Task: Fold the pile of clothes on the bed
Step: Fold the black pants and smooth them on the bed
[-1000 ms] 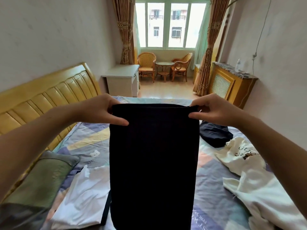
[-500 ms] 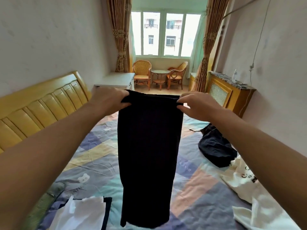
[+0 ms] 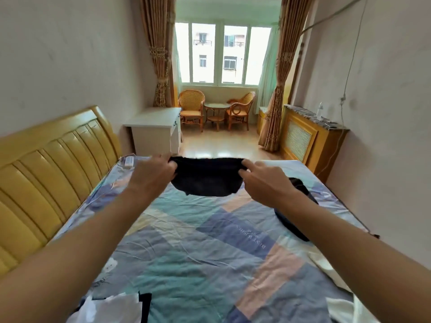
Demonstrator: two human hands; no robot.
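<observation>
Both hands grasp the same black knitted garment (image 3: 205, 180) at its top edge: the left hand (image 3: 151, 177) pinches one corner and the right hand (image 3: 263, 183) pinches the other corner, with the arms stretched forward over the patchwork blue and pink bed sheet (image 3: 210, 248). The garment is in the air near the far edge of the bed, and it looks short and flat, because the lower part is swung away from the camera. I think the person holds it by the two corners to keep the cloth spread, so it can land smooth on the sheet for folding. Half a second ago the garment hung straight down as a long panel between the hands; now it is thrown forward and the hands are lower and further from the body. Another dark crumpled garment (image 3: 300, 190) lies near the right edge of the bed, partly hidden behind the right arm. White cloth (image 3: 112, 308) is at the near left corner of the bed, and more white cloth (image 3: 345, 308) is at the near right.
</observation>
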